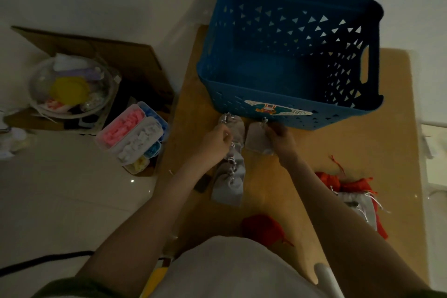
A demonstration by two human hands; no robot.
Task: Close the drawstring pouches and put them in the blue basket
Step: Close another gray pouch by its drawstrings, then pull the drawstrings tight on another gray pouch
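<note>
Head view: left grip (219, 139) is pinched on a grey pouch (235, 126), and right grip (280, 138) is pinching the top corner of a second grey pouch (256, 139). The two lie side by side between the grips on the surface (319, 152). The blue basket (242, 98) is just beyond both grips. The pouches look light and floppy, so I'd pull the cords at the neck, not the body.

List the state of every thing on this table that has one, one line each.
Blue basket: upright, nothing visible inside.
Left hand: grips the left grey pouch.
Right hand: grips the right grey pouch.
Spare grey pouches: lying on the table, unheld.
Red pouches: lying on the table's right side, untouched.
</note>
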